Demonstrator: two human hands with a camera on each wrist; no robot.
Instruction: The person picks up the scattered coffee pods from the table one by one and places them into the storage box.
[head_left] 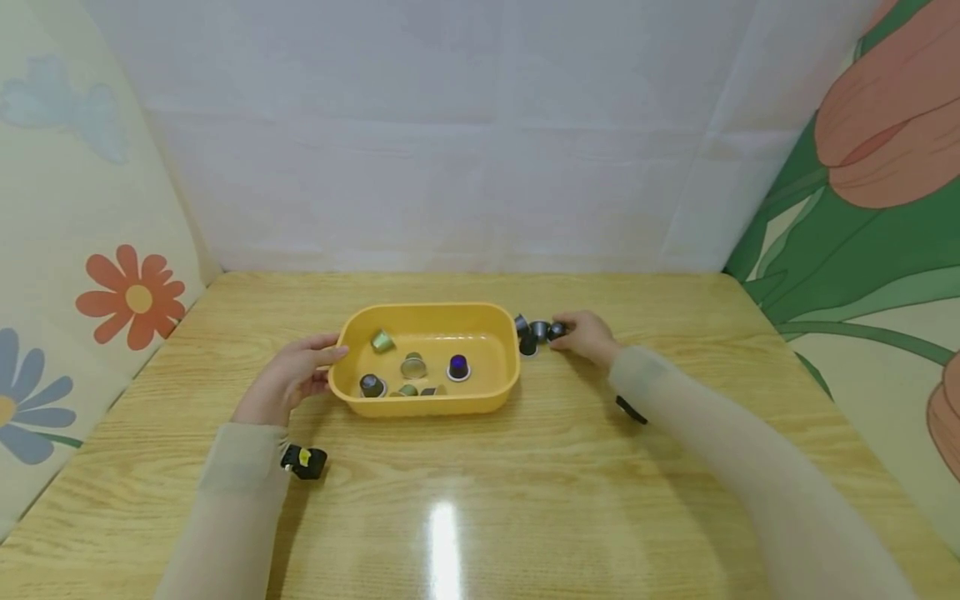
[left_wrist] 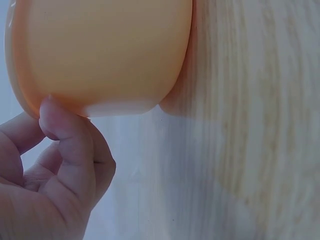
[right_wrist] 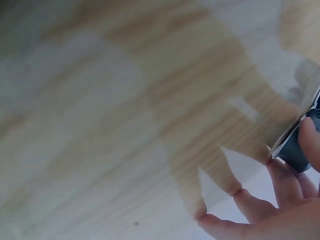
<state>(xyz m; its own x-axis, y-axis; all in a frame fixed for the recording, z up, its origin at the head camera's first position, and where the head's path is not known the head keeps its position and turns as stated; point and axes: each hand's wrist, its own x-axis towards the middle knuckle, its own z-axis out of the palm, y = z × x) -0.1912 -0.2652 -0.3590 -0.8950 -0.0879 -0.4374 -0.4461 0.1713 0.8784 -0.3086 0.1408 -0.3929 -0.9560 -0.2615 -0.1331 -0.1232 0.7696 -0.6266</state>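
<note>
At the left end of a yellow plastic basin (head_left: 427,406), my left hand (head_left: 288,379) pinches the rim between thumb and fingers. The left wrist view shows the thumb pressed to the basin's end wall (left_wrist: 110,55). Just beyond the opposite end, my right hand (head_left: 588,335) pinches a dark coffee capsule (head_left: 557,331). In the right wrist view this capsule (right_wrist: 295,152) sits between thumb and fingers, its rim close to the table, with other fingertips down on the wood. More dark capsules (head_left: 538,331) cluster between that hand and the basin.
Inside the basin lie a green capsule (head_left: 382,341), an olive one (head_left: 413,366), a purple one (head_left: 459,367) and a dark one (head_left: 371,385). Others are partly hidden by the front wall. The wooden table (head_left: 525,500) ends at a white backdrop (head_left: 465,167), with patterned panels at both sides.
</note>
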